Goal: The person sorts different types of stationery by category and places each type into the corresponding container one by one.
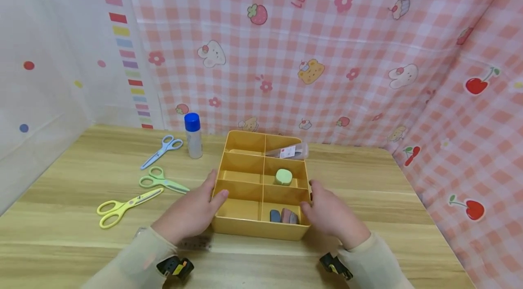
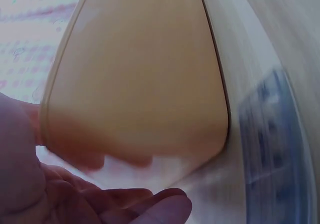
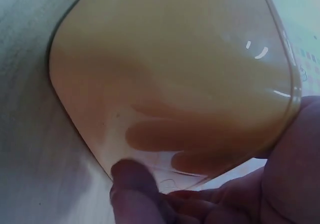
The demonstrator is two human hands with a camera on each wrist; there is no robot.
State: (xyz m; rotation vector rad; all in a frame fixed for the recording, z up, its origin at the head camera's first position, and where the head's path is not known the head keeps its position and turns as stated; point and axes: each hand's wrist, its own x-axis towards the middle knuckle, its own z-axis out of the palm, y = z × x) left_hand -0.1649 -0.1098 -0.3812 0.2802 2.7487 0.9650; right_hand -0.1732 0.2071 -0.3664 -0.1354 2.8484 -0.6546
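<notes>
A yellow storage box (image 1: 239, 209) with several compartments stands on the table. My left hand (image 1: 189, 214) grips its left wall, the thumb over the rim and the other fingers along the outside. On the opposite wall, my right hand (image 1: 337, 214) holds it the same way. Blue-grey and pink erasers (image 1: 286, 215) lie in the front right compartment. Behind them sits a light green rounded piece (image 1: 283, 176). A clear packet with a white label (image 1: 288, 151) leans in the back right compartment, its end past the rim. The glossy outer wall (image 3: 175, 58) fills much of the right wrist view.
Left of the box lie blue scissors (image 1: 161, 151), green scissors (image 1: 163, 181) and yellow scissors (image 1: 126, 206). A glue bottle with a blue cap (image 1: 194, 137) stands behind them. A clear ruler-like strip (image 2: 272, 144) lies near my left wrist. Patterned cloth (image 1: 286, 52) hangs behind the table.
</notes>
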